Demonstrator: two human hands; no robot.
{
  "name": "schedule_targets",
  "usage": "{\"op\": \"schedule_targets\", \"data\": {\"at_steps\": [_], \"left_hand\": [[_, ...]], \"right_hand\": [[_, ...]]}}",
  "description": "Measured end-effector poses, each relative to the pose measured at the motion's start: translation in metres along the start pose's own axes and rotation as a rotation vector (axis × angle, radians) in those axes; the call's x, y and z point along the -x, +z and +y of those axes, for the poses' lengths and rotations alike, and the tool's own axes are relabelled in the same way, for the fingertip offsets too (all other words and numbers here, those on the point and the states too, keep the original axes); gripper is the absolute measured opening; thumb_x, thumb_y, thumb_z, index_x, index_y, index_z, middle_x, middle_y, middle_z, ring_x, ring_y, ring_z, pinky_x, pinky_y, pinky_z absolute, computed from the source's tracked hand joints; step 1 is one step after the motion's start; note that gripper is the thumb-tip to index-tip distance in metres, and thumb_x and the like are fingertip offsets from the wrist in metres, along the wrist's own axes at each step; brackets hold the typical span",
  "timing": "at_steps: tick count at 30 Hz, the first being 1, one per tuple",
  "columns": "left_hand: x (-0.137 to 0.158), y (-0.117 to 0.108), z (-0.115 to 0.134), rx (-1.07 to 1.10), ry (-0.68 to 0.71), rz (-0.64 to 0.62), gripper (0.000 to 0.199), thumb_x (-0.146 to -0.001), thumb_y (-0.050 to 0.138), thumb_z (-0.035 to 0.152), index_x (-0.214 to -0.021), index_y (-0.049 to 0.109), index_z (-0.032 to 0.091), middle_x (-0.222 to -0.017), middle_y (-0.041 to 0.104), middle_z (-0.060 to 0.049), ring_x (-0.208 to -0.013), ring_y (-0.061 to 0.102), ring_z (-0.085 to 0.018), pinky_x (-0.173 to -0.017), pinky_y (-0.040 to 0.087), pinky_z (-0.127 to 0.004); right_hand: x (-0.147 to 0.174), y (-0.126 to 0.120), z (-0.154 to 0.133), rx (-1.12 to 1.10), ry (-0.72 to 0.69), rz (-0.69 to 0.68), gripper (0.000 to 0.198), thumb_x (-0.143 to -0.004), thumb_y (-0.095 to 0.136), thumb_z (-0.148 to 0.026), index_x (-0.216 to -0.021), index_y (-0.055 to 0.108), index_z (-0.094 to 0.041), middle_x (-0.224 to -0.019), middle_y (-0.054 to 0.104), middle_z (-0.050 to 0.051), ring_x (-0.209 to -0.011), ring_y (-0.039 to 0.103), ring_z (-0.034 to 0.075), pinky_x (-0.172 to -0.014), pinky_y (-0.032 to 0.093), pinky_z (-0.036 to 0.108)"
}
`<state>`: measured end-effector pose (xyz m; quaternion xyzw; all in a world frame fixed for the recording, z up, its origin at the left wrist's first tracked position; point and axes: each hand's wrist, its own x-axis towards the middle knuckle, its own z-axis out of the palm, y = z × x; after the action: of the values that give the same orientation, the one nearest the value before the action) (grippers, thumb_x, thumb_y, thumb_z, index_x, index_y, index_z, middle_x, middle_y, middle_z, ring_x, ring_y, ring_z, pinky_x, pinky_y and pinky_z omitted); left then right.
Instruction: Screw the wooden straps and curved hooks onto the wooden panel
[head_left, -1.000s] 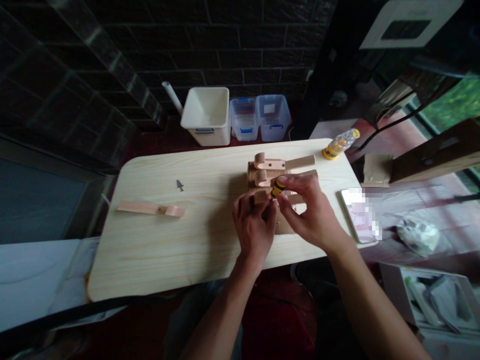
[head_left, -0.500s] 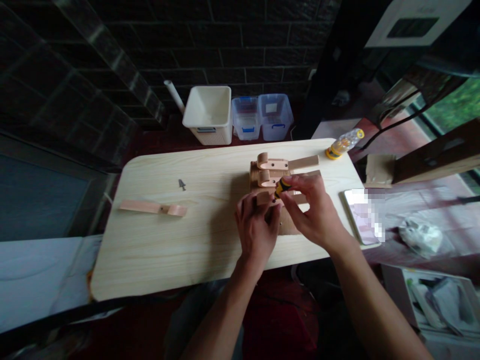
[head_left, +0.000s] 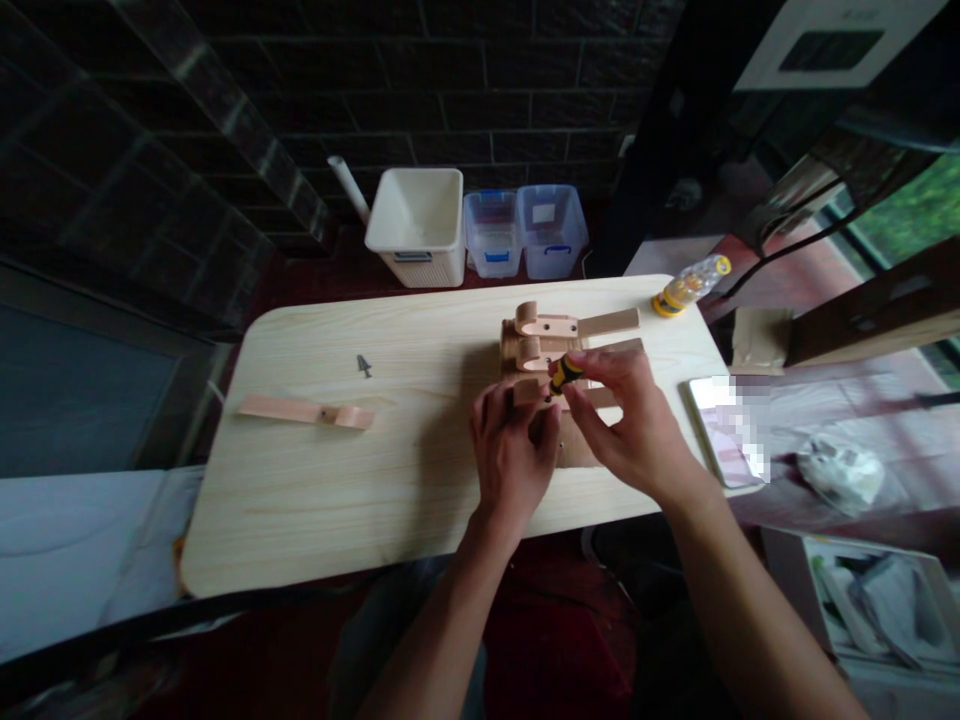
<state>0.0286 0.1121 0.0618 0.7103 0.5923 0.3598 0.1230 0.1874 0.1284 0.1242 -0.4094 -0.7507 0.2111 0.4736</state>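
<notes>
A short yellow-and-black screwdriver (head_left: 568, 373) is gripped in the fingers of my right hand (head_left: 626, 420), its tip pointing down at a wooden hook piece (head_left: 527, 392). My left hand (head_left: 514, 455) is closed around the near end of that piece, pressing it on the wooden base (head_left: 577, 448). Farther back on the base lie two more hook pieces, one with a curled end (head_left: 527, 318) and screws showing, the other (head_left: 529, 354) partly behind my right hand. Fingers cover the screw spot in part.
On the light wood table (head_left: 300, 510) a loose wooden hook piece (head_left: 307, 411) lies at left, near a few dark screws (head_left: 364, 366). A clear bottle with yellow ends (head_left: 690, 287) stands at the back right, a phone (head_left: 716, 430) at the right edge. Bins (head_left: 424, 268) stand beyond.
Almost nothing differs. The screwdriver seems slightly turned in my right hand, while my left hand stays in place on the hook piece.
</notes>
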Motion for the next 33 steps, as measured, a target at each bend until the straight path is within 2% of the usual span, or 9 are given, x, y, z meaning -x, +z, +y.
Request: {"op": "schedule_targets", "data": {"at_steps": [9, 14, 23, 29, 33], "left_hand": [[0.001, 0.002, 0.0, 0.006, 0.005, 0.011, 0.029, -0.103, 0.067, 0.033, -0.131, 0.073, 0.025, -0.133, 0.068, -0.013, -0.132, 0.056, -0.033, -0.115, 0.047, -0.05], [0.001, 0.002, 0.001, -0.002, 0.007, 0.016, 0.03, -0.103, 0.066, 0.032, -0.132, 0.073, 0.024, -0.135, 0.068, -0.014, -0.133, 0.056, -0.033, -0.115, 0.046, -0.051], [0.001, 0.001, 0.001, -0.015, 0.004, 0.002, 0.029, -0.102, 0.067, 0.029, -0.13, 0.074, 0.024, -0.134, 0.068, -0.014, -0.133, 0.055, -0.033, -0.115, 0.047, -0.052], [0.0, 0.002, 0.001, 0.0, 0.013, 0.023, 0.027, -0.103, 0.066, 0.031, -0.128, 0.074, 0.024, -0.133, 0.068, -0.015, -0.13, 0.058, -0.032, -0.112, 0.047, -0.05], [0.001, 0.002, 0.001, -0.009, 0.016, 0.017, 0.027, -0.102, 0.067, 0.03, -0.128, 0.073, 0.023, -0.132, 0.069, -0.014, -0.132, 0.057, -0.032, -0.116, 0.046, -0.05]], "right_hand": [[-0.004, 0.001, 0.0, 0.005, -0.016, -0.004, 0.043, -0.103, 0.066, -0.016, -0.14, 0.056, -0.033, -0.127, 0.075, 0.007, -0.122, 0.075, 0.027, -0.101, 0.068, 0.049], [0.001, 0.002, 0.001, -0.026, 0.039, -0.011, 0.044, -0.104, 0.064, -0.015, -0.142, 0.056, -0.034, -0.129, 0.074, 0.007, -0.125, 0.075, 0.027, -0.103, 0.067, 0.048], [0.0, 0.001, 0.005, 0.002, 0.053, 0.012, 0.036, -0.104, 0.068, -0.021, -0.138, 0.062, -0.031, -0.127, 0.078, 0.007, -0.117, 0.079, 0.025, -0.096, 0.069, 0.043], [-0.003, -0.001, -0.004, -0.02, 0.008, -0.019, 0.042, -0.103, 0.065, -0.013, -0.139, 0.057, -0.031, -0.142, 0.072, 0.01, -0.139, 0.069, 0.028, -0.111, 0.064, 0.05], [0.001, 0.002, -0.001, -0.033, 0.049, -0.004, 0.039, -0.105, 0.063, -0.016, -0.141, 0.057, -0.032, -0.134, 0.075, 0.007, -0.128, 0.075, 0.025, -0.103, 0.067, 0.045]]}}
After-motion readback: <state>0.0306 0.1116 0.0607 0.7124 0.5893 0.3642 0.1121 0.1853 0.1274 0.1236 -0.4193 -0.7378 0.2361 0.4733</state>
